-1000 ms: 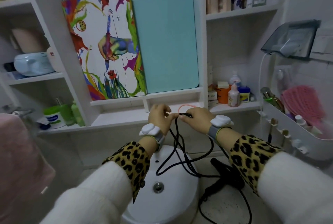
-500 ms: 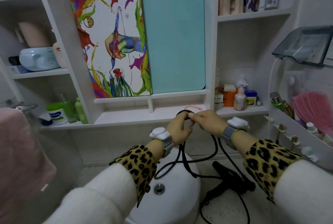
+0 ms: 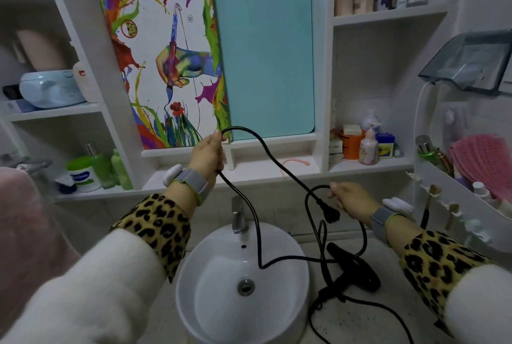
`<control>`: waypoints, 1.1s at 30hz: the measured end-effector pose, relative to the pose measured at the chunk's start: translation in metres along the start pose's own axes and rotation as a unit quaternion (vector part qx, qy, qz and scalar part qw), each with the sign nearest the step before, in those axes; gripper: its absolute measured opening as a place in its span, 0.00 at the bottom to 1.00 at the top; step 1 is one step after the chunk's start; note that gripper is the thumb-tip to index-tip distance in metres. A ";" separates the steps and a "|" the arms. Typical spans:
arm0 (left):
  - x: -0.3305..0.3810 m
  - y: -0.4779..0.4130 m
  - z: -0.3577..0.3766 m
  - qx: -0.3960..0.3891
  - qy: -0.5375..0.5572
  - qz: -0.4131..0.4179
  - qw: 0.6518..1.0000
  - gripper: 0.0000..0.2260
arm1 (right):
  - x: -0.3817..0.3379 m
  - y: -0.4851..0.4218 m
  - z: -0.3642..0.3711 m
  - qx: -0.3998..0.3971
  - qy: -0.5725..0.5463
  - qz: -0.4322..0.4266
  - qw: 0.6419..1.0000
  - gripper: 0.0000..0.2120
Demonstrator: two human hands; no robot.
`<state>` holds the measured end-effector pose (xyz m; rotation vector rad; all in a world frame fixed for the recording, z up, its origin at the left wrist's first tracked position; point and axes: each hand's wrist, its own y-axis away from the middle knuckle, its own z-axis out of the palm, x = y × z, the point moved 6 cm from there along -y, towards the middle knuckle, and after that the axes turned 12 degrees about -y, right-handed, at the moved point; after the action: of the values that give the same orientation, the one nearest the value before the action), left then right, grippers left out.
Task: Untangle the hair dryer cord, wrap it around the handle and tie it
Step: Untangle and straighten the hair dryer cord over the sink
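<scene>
Gripping high, the left hand [image 3: 207,152] curls its fingers round the thin black rubbery cord [image 3: 277,160], lifted in front of the white shelf [image 3: 249,174]. The right hand [image 3: 350,199], lower and well apart, pinches the same cord just behind its black plug [image 3: 331,212], which hangs below the fingertips. Between the hands one strand arches over and falls into a loop. Another drops from the left fist across the round white basin [image 3: 210,274], kinks, and runs right to the black hair dryer [image 3: 357,271] lying on the speckled counter [image 3: 360,324] beside the basin. More cord crosses over itself around the dryer, so the untangling looks unfinished. The cord seems light, limp yet springy enough to keep its kinks, and likely to slide through a loose hold. The firmer holds are the moulded plug and the dryer's rigid handle, the heavier part, best steadied for wrapping. A pink band [image 3: 295,162] lies on the shelf, possibly the tie.
</scene>
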<state>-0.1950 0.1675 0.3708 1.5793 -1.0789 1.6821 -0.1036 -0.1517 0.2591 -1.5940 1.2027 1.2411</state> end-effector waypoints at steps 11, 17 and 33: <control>0.012 0.012 -0.026 0.115 -0.044 0.083 0.989 0.11 | -0.022 -0.007 -0.040 0.251 0.000 0.004 0.968 0.16; 0.020 0.012 -0.027 0.087 0.110 0.132 0.981 0.11 | -0.021 -0.010 -0.053 0.258 0.023 0.083 0.962 0.16; -0.014 0.017 0.073 -0.056 -0.317 0.106 0.941 0.12 | -0.082 0.003 -0.007 0.128 -0.096 -0.086 0.983 0.10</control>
<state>-0.1707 0.0981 0.3518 2.0498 -1.6787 1.2156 -0.1116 -0.1415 0.3401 -1.3269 1.0323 1.0565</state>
